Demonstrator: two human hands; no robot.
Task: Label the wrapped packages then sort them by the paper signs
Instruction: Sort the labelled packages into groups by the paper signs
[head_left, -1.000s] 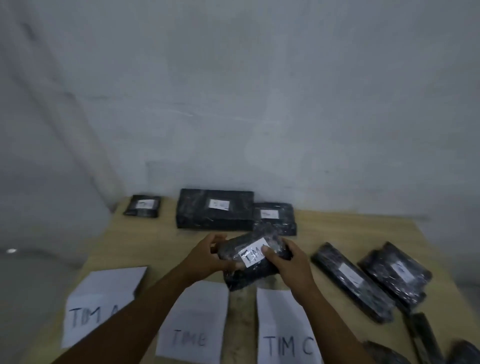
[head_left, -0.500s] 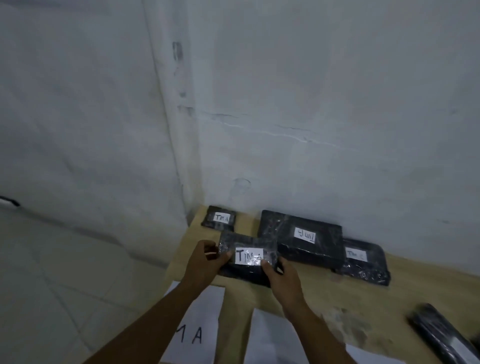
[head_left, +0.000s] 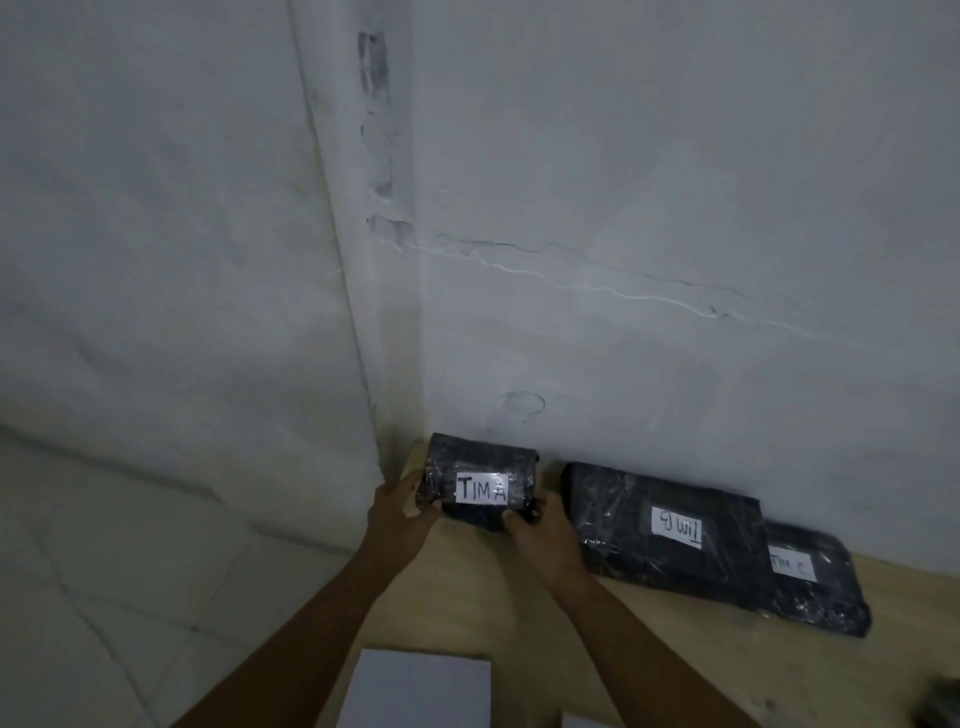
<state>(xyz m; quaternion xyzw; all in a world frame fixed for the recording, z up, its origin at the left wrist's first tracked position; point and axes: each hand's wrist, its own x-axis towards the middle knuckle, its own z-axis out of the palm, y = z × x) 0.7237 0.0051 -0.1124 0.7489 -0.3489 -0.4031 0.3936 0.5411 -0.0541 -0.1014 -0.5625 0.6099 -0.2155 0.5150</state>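
Note:
A black wrapped package (head_left: 480, 467) with a white label reading "TIM A" is at the far left corner of the wooden table (head_left: 675, 639), against the wall. My left hand (head_left: 400, 512) grips its left end and my right hand (head_left: 545, 538) grips its lower right corner. It covers the small package that lay in that corner earlier. To its right lies a large black package (head_left: 670, 530) with an upside-down label, then a smaller one (head_left: 815, 582) labelled "TIM C". A white paper sign (head_left: 415, 688) lies at the near edge; its writing is out of frame.
The white wall rises right behind the packages, with a corner column at the left. The table's left edge drops to a tiled floor (head_left: 104, 597). A second sheet's corner (head_left: 576, 721) and a dark package edge (head_left: 940, 706) show at the bottom.
Both hands carried the "TIM A" package from the table's middle leftward and back to the far left corner, over the small package there. The view swung left with it.

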